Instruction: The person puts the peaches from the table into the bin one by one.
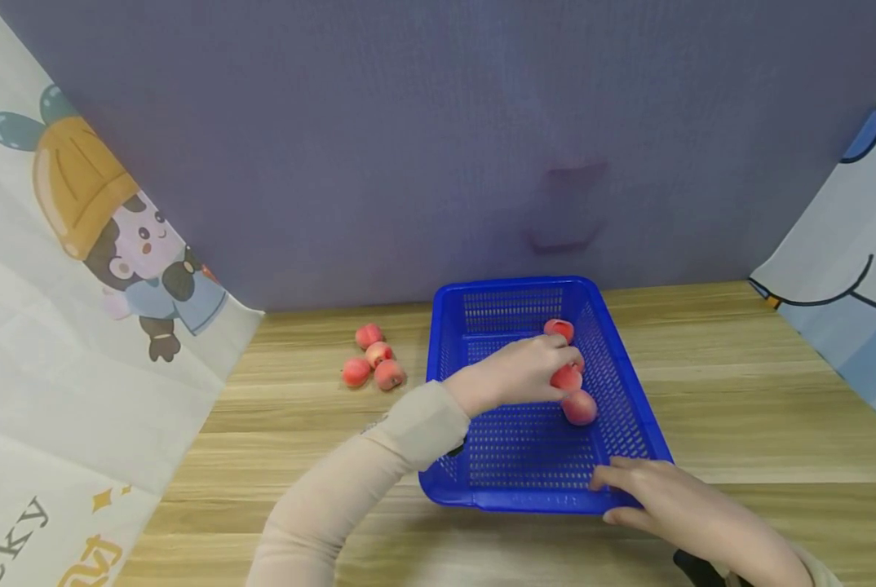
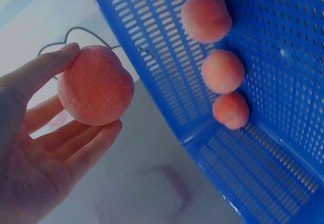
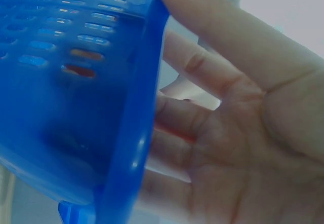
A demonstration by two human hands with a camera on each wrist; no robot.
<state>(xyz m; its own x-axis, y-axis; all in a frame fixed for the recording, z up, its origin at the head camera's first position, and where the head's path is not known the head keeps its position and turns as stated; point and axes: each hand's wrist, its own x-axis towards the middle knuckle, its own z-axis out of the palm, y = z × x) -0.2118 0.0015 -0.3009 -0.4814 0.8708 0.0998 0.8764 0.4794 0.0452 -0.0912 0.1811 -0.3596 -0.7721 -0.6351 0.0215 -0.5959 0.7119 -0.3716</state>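
My left hand [image 1: 526, 371] is over the blue plastic basket [image 1: 522, 499]. It holds a red-pink peach [image 2: 96, 85] between thumb and fingers. Inside the basket, along its right side, lie three more: a far peach [image 1: 559, 328], a middle peach [image 2: 223, 71] and a near peach [image 1: 579, 408]. The held peach partly hides the middle one in the head view. At the basket's near right corner, my right hand [image 1: 654, 489] grips the rim [image 3: 136, 127], its thumb on one side and fingers on the other.
Left of the basket, several loose peaches [image 1: 389, 374] lie grouped on the wood-grain table [image 1: 284, 440]. A grey-purple panel [image 1: 379, 163] rises behind the basket. Cartoon-printed sheets stand at the left [image 1: 27, 326] and right.
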